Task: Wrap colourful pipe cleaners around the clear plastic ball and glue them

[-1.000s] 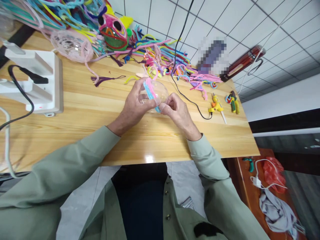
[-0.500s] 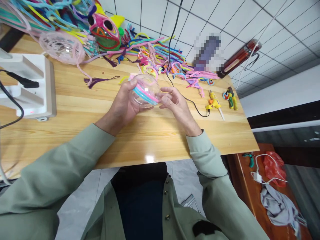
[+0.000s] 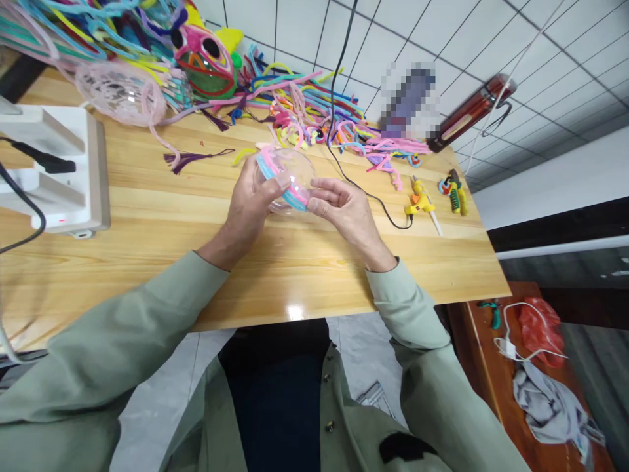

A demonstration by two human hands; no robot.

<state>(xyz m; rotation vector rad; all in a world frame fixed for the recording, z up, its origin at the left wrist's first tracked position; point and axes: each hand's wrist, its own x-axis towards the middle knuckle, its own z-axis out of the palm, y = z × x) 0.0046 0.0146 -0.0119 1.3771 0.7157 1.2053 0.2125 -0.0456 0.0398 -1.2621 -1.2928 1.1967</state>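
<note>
Above the wooden table I hold a clear plastic ball [image 3: 301,165] with pink and light-blue pipe cleaners [image 3: 296,198] running round its middle as a band. My left hand [image 3: 252,196] is wrapped round the ball's left side, its thumb lying over the band. On the other side, my right hand [image 3: 344,211] pinches at the lower right end of the band with thumb and fingertips. The far underside of the ball is hidden, and so are most of my left fingers.
Piled pipe cleaners [image 3: 295,92] line the wall, beside a decorated ball with big eyes [image 3: 209,65]. A yellow glue gun [image 3: 420,203], pliers [image 3: 458,196] and a red thermos [image 3: 472,113] are at the right. A white power strip [image 3: 88,177] stands left; a black cable [image 3: 339,154] crosses the table.
The ball has turned, so its band tilts more steeply. My left thumb has moved from the ball's upper edge onto the band. My right hand stays at the ball's right side.
</note>
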